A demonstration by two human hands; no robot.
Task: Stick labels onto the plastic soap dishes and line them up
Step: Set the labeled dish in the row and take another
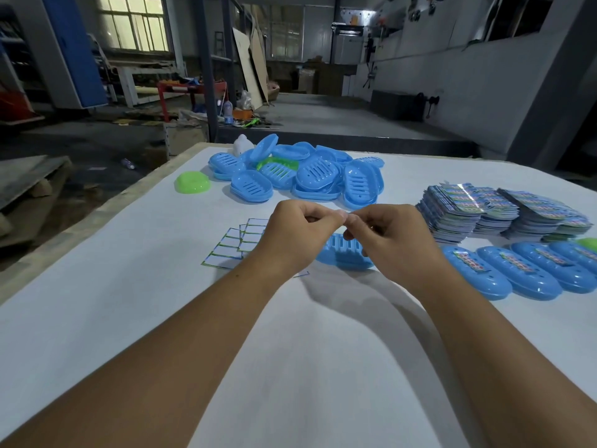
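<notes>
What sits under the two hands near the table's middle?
A blue slotted soap dish lies beneath the right hand and left hand. White sticker sheets run under the left hand. Their covered parts cannot be seen.

No legible text: print on stacked multicoloured labels (504,208) and on labelled blue plastic soap dishes (517,270) too small, blurred.

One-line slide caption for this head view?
Both hands meet above a blue soap dish, beside a labelled row.
</notes>
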